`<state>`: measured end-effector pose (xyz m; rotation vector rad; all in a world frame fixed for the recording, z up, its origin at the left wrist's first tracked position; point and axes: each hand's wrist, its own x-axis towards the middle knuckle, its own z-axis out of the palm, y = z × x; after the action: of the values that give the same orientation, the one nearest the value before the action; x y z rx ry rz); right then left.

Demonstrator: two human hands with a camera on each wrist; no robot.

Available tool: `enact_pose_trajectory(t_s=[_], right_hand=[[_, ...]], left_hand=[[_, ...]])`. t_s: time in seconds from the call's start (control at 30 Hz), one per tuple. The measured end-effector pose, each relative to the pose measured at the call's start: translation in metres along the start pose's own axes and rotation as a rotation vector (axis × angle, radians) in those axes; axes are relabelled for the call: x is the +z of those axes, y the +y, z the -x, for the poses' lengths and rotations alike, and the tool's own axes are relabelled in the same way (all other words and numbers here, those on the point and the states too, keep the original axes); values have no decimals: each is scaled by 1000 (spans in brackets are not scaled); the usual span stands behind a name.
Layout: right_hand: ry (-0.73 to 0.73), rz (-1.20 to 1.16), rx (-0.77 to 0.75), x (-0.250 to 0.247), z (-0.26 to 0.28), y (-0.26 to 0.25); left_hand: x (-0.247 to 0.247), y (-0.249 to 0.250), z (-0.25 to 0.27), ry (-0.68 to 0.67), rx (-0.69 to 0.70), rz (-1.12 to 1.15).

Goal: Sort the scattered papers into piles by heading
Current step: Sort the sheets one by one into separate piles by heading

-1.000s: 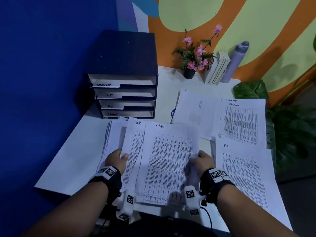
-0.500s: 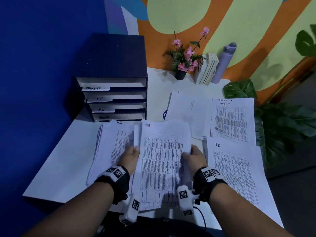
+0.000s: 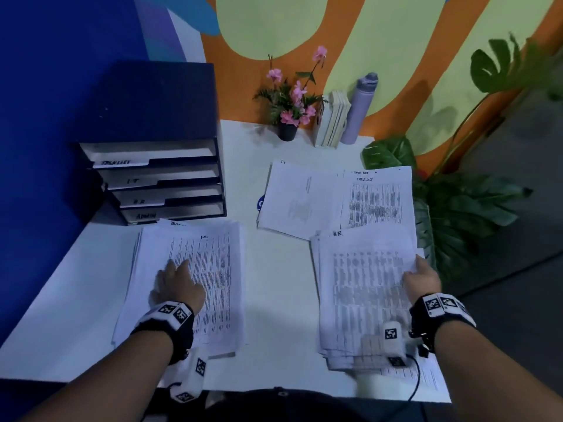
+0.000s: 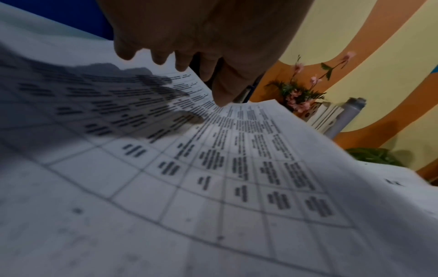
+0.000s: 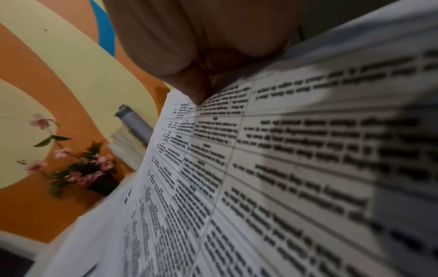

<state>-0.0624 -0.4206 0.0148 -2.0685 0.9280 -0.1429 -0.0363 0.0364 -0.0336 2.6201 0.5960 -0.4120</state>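
A loose stack of printed sheets [image 3: 213, 284] lies at the front left of the white table [image 3: 280, 300], its top sheet headed I.T. My left hand [image 3: 176, 284] rests flat on it with straight fingers; the left wrist view shows the fingertips [image 4: 220, 97] touching the sheet [image 4: 213, 168]. At the front right, my right hand [image 3: 422, 278] pinches the right edge of a bundle headed H.R. [image 3: 365, 293], over the H.R. pile. In the right wrist view the thumb [image 5: 199, 90] lies on top of this bundle [image 5: 284, 168]. Behind it lie an I.T pile [image 3: 298, 199] and a task list pile [image 3: 377, 199].
A dark file organizer [image 3: 158, 178] with labelled trays stands at the back left. A flower pot [image 3: 288, 130], books [image 3: 332, 123] and a grey bottle [image 3: 359, 108] line the back wall. A leafy plant [image 3: 457, 214] stands past the table's right edge.
My right hand has carried the H.R. sheets from the middle stack over to the right pile. The left hand has let go of the sheets and now lies flat on the left stack.
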Motion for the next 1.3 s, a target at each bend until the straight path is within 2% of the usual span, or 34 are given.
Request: enact_pose_trajectory(t_s=[0.1, 0.2, 0.23, 0.33, 0.4, 0.5, 0.6, 0.7, 0.77, 0.9, 0.97, 1.1, 1.2, 1.3], right_hand=[[-17, 159, 80, -9, -8, 10], [-43, 526, 14, 7, 1, -2], [-70, 563, -25, 19, 9, -10], [-239, 462, -223, 66, 36, -36], [-441, 287, -290, 97, 62, -53], [-723, 151, -244, 137, 105, -74], [-882, 154, -170, 168, 137, -83], [-860, 212, -185, 183, 153, -90], [-799, 204, -181, 190, 153, -88], [-740, 195, -123, 202, 146, -81], [-747, 175, -99, 212, 143, -78], [-765, 119, -73, 225, 146, -81], [-807, 97, -75, 242, 146, -76], [-861, 59, -63, 251, 164, -97]], left_hand=[[-1, -6, 2, -40, -62, -108], [0, -12, 5, -93, -73, -170], [1, -16, 6, -111, -76, -177], [4, -25, 11, -170, -87, -204], [7, -30, 14, -221, -67, -209], [8, -30, 25, -289, -5, -199], [13, -24, 37, -322, 53, -195], [18, -18, 47, -341, 126, -180], [16, -17, 46, -302, 138, -131], [-3, -28, 30, -56, -32, 83], [-13, -36, 19, -11, -96, 171], [-27, -54, -4, -50, -179, 348], [-34, -66, -15, -108, -230, 313], [-41, -78, -26, -95, -252, 251]])
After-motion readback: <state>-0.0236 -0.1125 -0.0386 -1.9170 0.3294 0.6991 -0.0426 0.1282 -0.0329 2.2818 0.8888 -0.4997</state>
